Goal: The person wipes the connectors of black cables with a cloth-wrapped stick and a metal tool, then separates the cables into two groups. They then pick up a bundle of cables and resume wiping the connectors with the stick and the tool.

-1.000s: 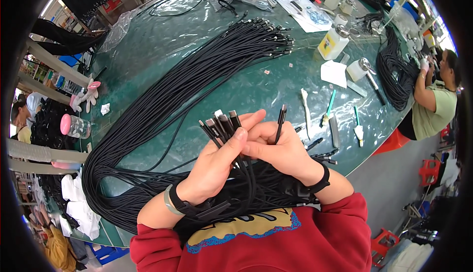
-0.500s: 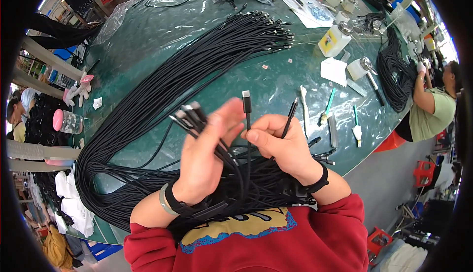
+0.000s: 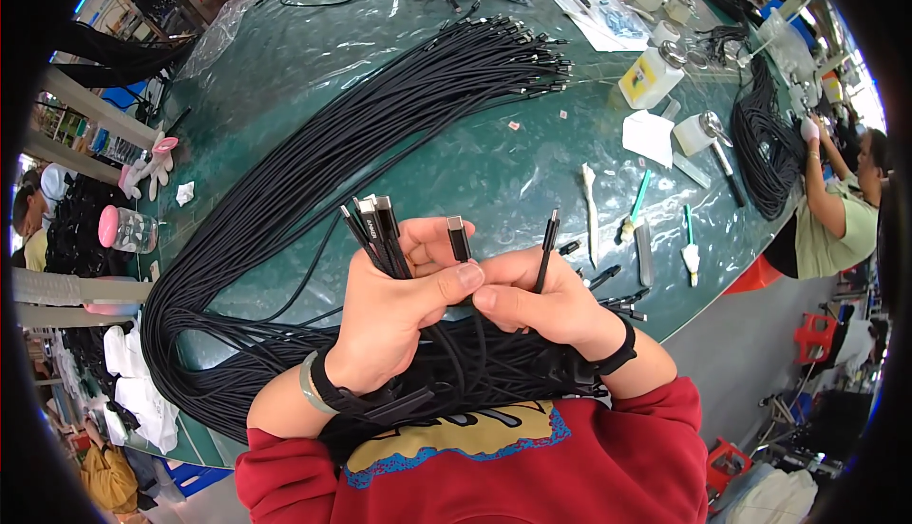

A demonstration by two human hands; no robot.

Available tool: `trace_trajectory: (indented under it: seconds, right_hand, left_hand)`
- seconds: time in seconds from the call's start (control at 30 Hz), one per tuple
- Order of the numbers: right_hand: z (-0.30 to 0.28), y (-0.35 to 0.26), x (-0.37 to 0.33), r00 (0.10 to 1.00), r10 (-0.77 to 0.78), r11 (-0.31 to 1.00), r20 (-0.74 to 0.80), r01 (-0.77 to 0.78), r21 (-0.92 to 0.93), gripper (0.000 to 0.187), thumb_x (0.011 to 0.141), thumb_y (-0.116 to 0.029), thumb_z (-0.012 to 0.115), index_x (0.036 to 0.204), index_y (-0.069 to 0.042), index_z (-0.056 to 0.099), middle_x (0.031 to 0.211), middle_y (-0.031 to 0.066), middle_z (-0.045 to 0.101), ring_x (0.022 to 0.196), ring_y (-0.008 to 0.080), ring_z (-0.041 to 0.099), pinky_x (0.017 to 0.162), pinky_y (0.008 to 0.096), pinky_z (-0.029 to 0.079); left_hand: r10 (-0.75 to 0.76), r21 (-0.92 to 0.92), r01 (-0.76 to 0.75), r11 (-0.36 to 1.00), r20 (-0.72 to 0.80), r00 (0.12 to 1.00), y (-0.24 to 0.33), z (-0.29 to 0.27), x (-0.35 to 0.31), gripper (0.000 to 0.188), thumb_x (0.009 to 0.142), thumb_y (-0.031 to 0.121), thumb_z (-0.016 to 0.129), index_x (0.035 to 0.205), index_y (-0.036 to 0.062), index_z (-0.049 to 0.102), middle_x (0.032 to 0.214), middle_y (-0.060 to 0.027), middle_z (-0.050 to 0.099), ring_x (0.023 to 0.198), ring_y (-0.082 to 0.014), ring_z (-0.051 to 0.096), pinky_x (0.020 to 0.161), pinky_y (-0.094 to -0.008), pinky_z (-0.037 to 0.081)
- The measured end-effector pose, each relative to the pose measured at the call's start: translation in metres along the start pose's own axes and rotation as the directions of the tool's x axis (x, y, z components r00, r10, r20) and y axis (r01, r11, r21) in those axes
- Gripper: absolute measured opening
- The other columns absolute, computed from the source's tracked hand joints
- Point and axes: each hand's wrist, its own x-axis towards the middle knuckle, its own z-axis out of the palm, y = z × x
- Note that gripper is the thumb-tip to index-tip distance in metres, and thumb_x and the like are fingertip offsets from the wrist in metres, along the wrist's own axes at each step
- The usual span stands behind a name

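My left hand point(image 3: 388, 310) is closed around several black USB cable ends point(image 3: 378, 231), whose plugs stick up past the thumb. Between my two hands a single black cable plug point(image 3: 459, 239) stands upright, its metal tip up. My left thumb presses against it, and my right hand point(image 3: 541, 291) pinches just below, the thumb tips almost touching. Another slim cable end point(image 3: 549, 239) rises between the fingers of my right hand. Below the hands, the cables run down into a dark heap point(image 3: 494, 358) against my red sweater.
A long bundle of black cables point(image 3: 313, 149) curves across the green table point(image 3: 532, 163). To the right lie brushes point(image 3: 638, 203), a white paper point(image 3: 648, 136) and bottles point(image 3: 654, 76). A pink-lidded jar point(image 3: 128, 229) stands left. A co-worker point(image 3: 841, 191) sits at the far right.
My left hand has moved right and closed in on the single plug, its thumb now on it. The plug sits lower and tilts slightly left. The cable end in my right hand has shifted left.
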Motion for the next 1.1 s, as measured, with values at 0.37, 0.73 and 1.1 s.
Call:
trace_trajectory:
  seconds: [0.37,0.73,1.1]
  right_hand:
    - [-0.005,0.006,0.004,0.999,0.039,0.999,-0.003,-0.039,0.031,0.017,0.070,-0.005,0.069,0.066,-0.005,0.052,0.058,-0.0078,0.044,0.052,-0.0003,0.036,0.046,0.0165,0.027]
    - [-0.002,0.005,0.004,0.997,0.053,0.998,-0.055,-0.054,-0.029,0.021,0.070,-0.006,0.070,0.068,-0.007,0.049,0.058,-0.0086,0.042,0.052,-0.0007,0.034,0.047,0.0159,0.026]
    - [-0.002,0.011,0.006,0.991,-0.118,0.979,-0.062,0.105,-0.175,0.011,0.081,-0.010,0.057,0.087,-0.001,0.055,0.064,-0.0050,0.048,0.052,0.0008,0.036,0.046,0.0170,0.028]
  left_hand:
    - [-0.002,-0.083,0.006,0.997,0.046,0.999,0.000,0.002,-0.003,0.028,0.078,0.002,0.058,0.105,-0.0020,0.051,0.078,-0.0048,0.060,0.045,0.0004,0.036,0.038,-0.0151,0.022]
    - [-0.023,-0.044,0.027,0.999,0.095,0.995,-0.002,-0.003,-0.001,0.026,0.086,0.012,0.047,0.107,-0.0017,0.049,0.087,-0.0091,0.060,0.042,0.0002,0.027,0.036,-0.0157,0.021]
    - [0.049,0.083,-0.070,0.994,0.239,0.970,-0.013,0.000,0.010,0.044,0.090,0.028,0.041,0.120,-0.0036,0.041,0.113,-0.0112,0.050,0.099,-0.0130,0.047,0.087,-0.0279,0.035]
